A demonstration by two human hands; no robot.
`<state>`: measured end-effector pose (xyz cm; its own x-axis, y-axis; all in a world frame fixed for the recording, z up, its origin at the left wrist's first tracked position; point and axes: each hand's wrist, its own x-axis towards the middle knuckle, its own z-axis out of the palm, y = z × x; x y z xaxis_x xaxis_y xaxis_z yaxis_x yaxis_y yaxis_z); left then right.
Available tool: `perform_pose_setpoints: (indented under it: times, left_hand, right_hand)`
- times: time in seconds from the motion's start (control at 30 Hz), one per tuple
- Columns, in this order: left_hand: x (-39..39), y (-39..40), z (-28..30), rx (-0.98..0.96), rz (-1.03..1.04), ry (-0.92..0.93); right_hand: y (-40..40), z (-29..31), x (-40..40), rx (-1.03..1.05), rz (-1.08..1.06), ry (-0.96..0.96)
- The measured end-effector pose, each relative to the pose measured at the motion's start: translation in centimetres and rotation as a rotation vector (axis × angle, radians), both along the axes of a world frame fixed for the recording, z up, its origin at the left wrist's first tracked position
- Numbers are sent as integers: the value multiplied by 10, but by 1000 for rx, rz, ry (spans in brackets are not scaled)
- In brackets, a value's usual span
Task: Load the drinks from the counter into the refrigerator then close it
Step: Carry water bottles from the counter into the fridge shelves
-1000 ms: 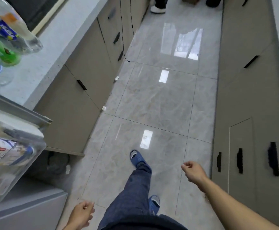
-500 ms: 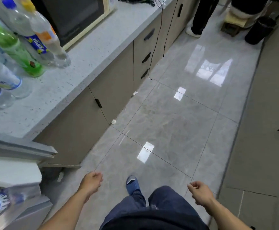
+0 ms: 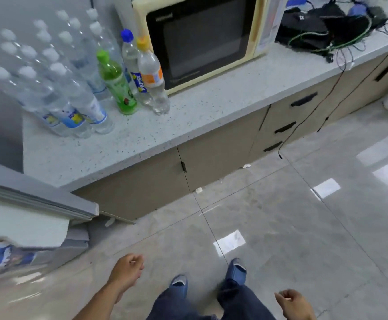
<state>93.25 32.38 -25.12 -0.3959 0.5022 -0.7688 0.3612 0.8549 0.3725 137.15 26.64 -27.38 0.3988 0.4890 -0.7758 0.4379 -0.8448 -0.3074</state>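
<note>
Several clear water bottles (image 3: pixel 73 105) with white caps stand grouped on the speckled counter (image 3: pixel 202 107) at upper left. Beside them stand a green bottle (image 3: pixel 116 84), a blue-capped Pepsi bottle (image 3: pixel 133 72) and an orange-labelled bottle (image 3: pixel 152 77). The open refrigerator door (image 3: pixel 33 199) juts in at lower left, with a bottle in its shelf (image 3: pixel 6 252). My left hand (image 3: pixel 128 271) hangs low over the floor, fingers loosely curled, holding nothing. My right hand (image 3: pixel 292 303) hangs at the bottom right, also loosely curled and holding nothing.
A cream microwave (image 3: pixel 202 40) stands on the counter right of the bottles. Black gear with tangled cables (image 3: pixel 331 26) lies further right, wires hanging down the drawers (image 3: pixel 303 100). Glossy grey tiles (image 3: pixel 280 227) cover the floor; my feet in blue slippers (image 3: pixel 234 271) stand below.
The view has swung up and left from the floor to the counter, bringing the bottles and microwave fully into sight. Both hands stay low and hold nothing.
</note>
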Motion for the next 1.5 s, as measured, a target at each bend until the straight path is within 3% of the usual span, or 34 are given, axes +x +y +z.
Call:
perform_pose_setpoints:
  times: [0.33, 0.77, 1.07, 1.3, 1.5]
  left_hand:
    - [41, -72, 11, -20, 347, 57]
    - [60, -64, -26, -12, 567, 9]
    - [19, 32, -3, 171, 624, -68]
    - [-19, 120, 52, 426, 507, -103]
    - [-47, 194, 113, 642, 557, -26]
  right_hand:
    - [164, -41, -1, 110, 353, 171]
    - [238, -16, -46, 128, 598, 137]
    - [294, 8, -93, 181, 653, 19]
    - [340, 42, -175, 225, 732, 196]
    - [394, 124, -284, 487, 924, 465]
